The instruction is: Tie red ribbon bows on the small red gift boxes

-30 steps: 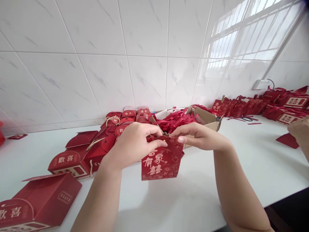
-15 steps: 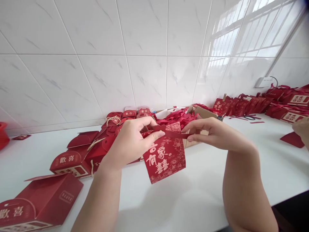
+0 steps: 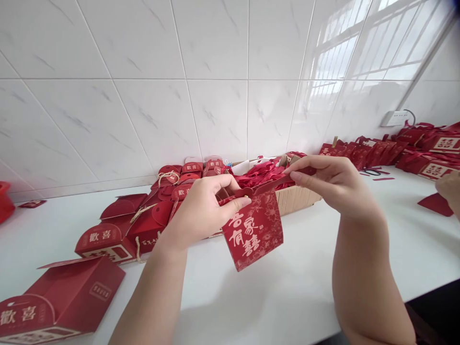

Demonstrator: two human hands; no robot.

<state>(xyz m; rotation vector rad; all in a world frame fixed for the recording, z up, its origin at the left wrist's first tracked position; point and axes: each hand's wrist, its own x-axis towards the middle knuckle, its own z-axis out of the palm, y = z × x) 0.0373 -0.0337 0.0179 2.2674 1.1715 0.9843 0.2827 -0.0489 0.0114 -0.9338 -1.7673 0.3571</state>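
Observation:
I hold a small red gift box (image 3: pixel 253 232) with pale printed characters in the air above the white counter (image 3: pixel 280 292). My left hand (image 3: pixel 201 211) pinches the box's top edge at its left. My right hand (image 3: pixel 328 184) pinches a red ribbon (image 3: pixel 275 183) that runs from the box's top up to the right. The box hangs tilted, with its printed face toward me.
A pile of red arch-topped boxes (image 3: pixel 143 215) lies to the left. Behind my hands stands a cardboard carton (image 3: pixel 296 197) full of red ribbons. More red boxes (image 3: pixel 373 152) line the wall at right. Another person's hand (image 3: pixel 451 191) shows at the right edge.
My right hand has drawn the ribbon out up and to the right. The box has risen a little and tilted, its lower end swinging right.

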